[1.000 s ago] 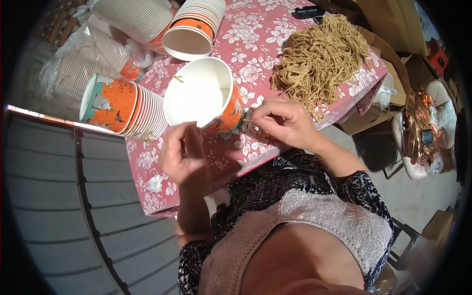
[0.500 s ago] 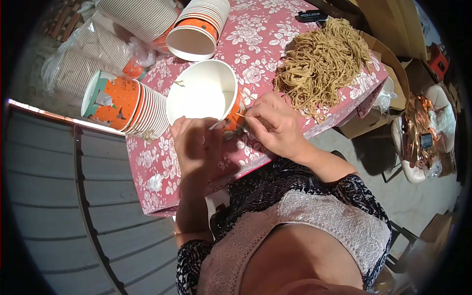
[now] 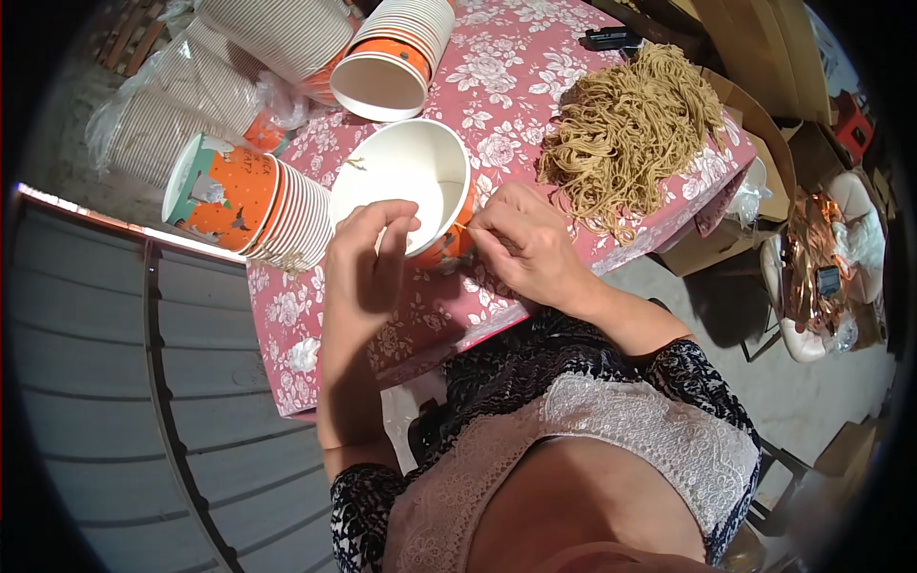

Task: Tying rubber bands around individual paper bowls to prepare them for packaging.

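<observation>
A large paper bucket [image 3: 444,167], white inside and orange outside, stands mouth up and slightly tilted in view on the table, with a short bit of tan cord inside. At its right front side, my right hand [image 3: 530,248] pinches a thin tan cord [image 3: 462,226] against the orange wall. My left hand [image 3: 368,253] is raised at the bucket's near left rim. Its fingers are stretched and slightly bent, with nothing visible between them. To the right of the bucket lies a heap of tan cords [image 3: 635,134].
Nested paper buckets [image 3: 224,201] lie on their side at left. Another stack [image 3: 387,72] lies behind, beside plastic-wrapped stacks [image 3: 167,115]. A black object [image 3: 609,38] sits beyond the cord heap. The table [image 3: 497,57] has a pink floral cloth. At right is a chair [image 3: 802,325] with copper-coloured foil.
My left hand has drawn back leftward from the bucket's front side and its fingers have straightened. My right hand stays at the bucket, nearly in place.
</observation>
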Demonstrator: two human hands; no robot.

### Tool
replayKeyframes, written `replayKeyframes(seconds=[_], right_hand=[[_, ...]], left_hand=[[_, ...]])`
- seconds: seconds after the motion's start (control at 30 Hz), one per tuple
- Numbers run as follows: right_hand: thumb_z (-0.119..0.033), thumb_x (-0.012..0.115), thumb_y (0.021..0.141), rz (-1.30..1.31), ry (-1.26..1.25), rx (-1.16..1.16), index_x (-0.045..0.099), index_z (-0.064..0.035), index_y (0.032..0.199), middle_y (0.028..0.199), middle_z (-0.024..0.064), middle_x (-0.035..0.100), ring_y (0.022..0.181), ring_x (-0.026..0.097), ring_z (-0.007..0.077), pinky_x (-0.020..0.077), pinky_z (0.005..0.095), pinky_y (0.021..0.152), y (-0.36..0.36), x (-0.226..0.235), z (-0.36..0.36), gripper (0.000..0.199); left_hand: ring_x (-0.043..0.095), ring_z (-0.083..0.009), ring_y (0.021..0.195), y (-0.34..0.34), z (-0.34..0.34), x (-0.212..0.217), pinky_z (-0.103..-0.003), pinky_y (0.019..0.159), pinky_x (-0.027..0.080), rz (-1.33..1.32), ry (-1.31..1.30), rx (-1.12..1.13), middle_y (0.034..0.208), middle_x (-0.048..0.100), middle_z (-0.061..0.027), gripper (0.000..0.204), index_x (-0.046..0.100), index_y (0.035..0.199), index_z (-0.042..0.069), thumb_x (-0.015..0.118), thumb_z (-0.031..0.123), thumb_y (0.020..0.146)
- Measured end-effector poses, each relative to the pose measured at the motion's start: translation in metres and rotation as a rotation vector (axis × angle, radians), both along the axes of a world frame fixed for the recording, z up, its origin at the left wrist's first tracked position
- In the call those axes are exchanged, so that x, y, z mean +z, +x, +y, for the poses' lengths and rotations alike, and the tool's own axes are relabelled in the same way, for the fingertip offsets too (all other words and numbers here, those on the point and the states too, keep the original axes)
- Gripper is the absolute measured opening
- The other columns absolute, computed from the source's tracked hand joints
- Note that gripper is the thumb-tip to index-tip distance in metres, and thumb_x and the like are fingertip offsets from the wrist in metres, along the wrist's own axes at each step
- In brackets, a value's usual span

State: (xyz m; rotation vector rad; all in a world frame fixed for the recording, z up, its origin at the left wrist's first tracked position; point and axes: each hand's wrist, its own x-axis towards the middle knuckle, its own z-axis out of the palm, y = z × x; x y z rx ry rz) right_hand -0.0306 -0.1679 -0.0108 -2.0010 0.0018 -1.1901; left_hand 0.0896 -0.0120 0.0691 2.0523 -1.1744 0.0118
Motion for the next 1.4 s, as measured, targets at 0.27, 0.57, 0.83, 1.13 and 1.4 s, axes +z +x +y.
replayKeyframes(seconds=[0.27, 0.57, 0.83, 1.13, 1.4], right_hand=[[-0.002, 0.070, 0.081, 0.008, -0.050, -0.028, 0.062, -0.0022, 0.084, 0.078, 0.0103, 0.055, 0.072, 0.057, 0.0255, 0.0460, 0.0352, 0.063, 0.006, 0.001, -0.001, 0.008], [-0.002, 0.071, 0.081, 0.030, -0.046, -0.009, 0.063, -0.0022, 0.085, 0.078, 0.0108, 0.055, 0.072, 0.058, 0.0261, 0.0462, 0.0357, 0.063, 0.009, 0.000, -0.001, 0.009], [-0.002, 0.071, 0.079, 0.118, -0.213, -0.056, 0.063, -0.0030, 0.091, 0.086, 0.0118, 0.058, 0.077, 0.061, 0.0284, 0.0497, 0.0370, 0.065, 0.002, 0.005, -0.028, 0.014], [-0.006, 0.070, 0.080, -0.022, -0.246, -0.179, 0.064, -0.0022, 0.090, 0.085, 0.0140, 0.058, 0.080, 0.061, 0.0321, 0.0495, 0.0409, 0.067, 0.024, 0.034, -0.051, 0.013], [-0.003, 0.064, 0.087, -0.085, 0.098, 0.159, 0.069, -0.0019, 0.100, 0.084, 0.0098, 0.067, 0.078, 0.065, 0.0192, 0.0519, 0.0328, 0.070, 0.045, 0.039, -0.031, 0.014]], left_hand=[[0.066, -0.0261, 0.088, 0.037, -0.021, 0.002, -0.033, 0.077, 0.051, 0.123, 0.243, -0.322, 0.105, 0.069, -0.0158, 0.026, 0.066, 0.114, 0.000, 0.059, 0.014, 0.094], [0.039, -0.0048, 0.048, 0.036, -0.034, 0.012, -0.024, 0.040, 0.029, 0.689, 0.480, -0.261, 0.066, 0.052, 0.0041, 0.015, 0.065, 0.093, 0.003, 0.052, 0.012, 0.093], [0.039, -0.0053, 0.051, 0.030, -0.031, 0.012, -0.024, 0.040, 0.029, 0.603, 0.338, -0.139, 0.063, 0.047, 0.0037, 0.010, 0.054, 0.075, 0.004, 0.050, 0.007, 0.083], [0.043, -0.0019, 0.063, 0.026, -0.027, 0.005, -0.017, 0.055, 0.034, 0.440, 0.174, -0.189, 0.073, 0.054, 0.0050, 0.015, 0.059, 0.080, 0.002, 0.060, 0.012, 0.091], [0.043, -0.0023, 0.062, 0.018, -0.026, 0.007, -0.019, 0.054, 0.035, 0.510, 0.105, -0.202, 0.071, 0.053, 0.0052, 0.013, 0.059, 0.078, 0.001, 0.059, 0.010, 0.088]])
